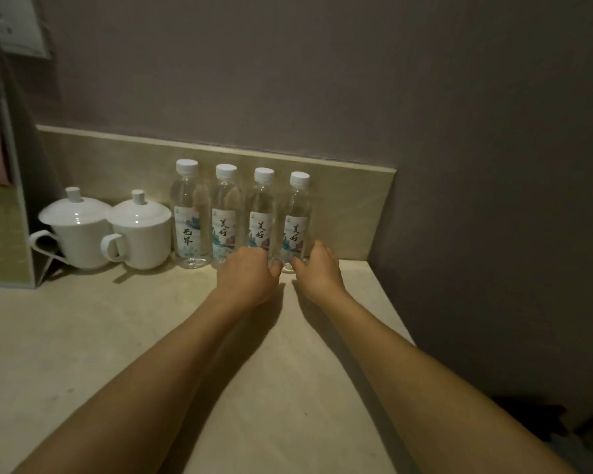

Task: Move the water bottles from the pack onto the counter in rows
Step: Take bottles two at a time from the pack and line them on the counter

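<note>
water bottles, four clear plastic ones with white screw caps and printed paper labels [240,213], stand upright in one row along the beige stone backsplash [124,162], close side by side on the pale stone bench [117,336]. left of them sit two white lidded ceramic mugs [107,230], just beside the first bottle. i see no pack anywhere in view, so i cannot tell how many bottles are left to bring over; i judge one row is laid and any second row is not yet begun.

both of my forearms reach forward over the bench. my left hand [249,273] is curled low at the base of the third bottle [261,213], fingers bent, and seems to touch it. my right hand [317,268] cups the base of the fourth bottle, the rightmost one [297,218], thumb on the near side and fingers round the far side. each grip looks loosely closed on the base, more a nudge into line than a lift, though how firmly i cannot tell.
</note>
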